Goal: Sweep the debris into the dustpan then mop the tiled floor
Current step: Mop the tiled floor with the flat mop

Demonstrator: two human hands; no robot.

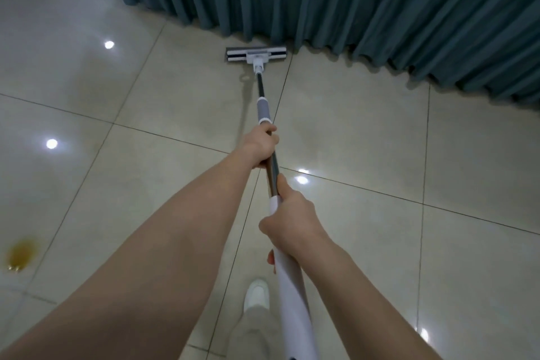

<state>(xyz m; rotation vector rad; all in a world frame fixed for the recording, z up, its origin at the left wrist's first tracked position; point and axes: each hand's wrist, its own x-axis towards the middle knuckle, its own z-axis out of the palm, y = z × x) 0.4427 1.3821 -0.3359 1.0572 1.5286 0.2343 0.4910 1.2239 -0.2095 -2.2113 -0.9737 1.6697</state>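
Gripping mop (264, 102), hands (263, 145) outstretched

Glossy tiled floor (380, 131) bears mop head (256, 55), yellow puddle (22, 253).

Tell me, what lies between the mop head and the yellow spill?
Only bare tiles separate the mop head from the spill, in the head view.

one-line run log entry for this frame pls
phase: mopping | left hand: gripping steel pole of white flat mop | right hand: on white grip | mop head: by teal curtain | yellow-brown spill: unmopped
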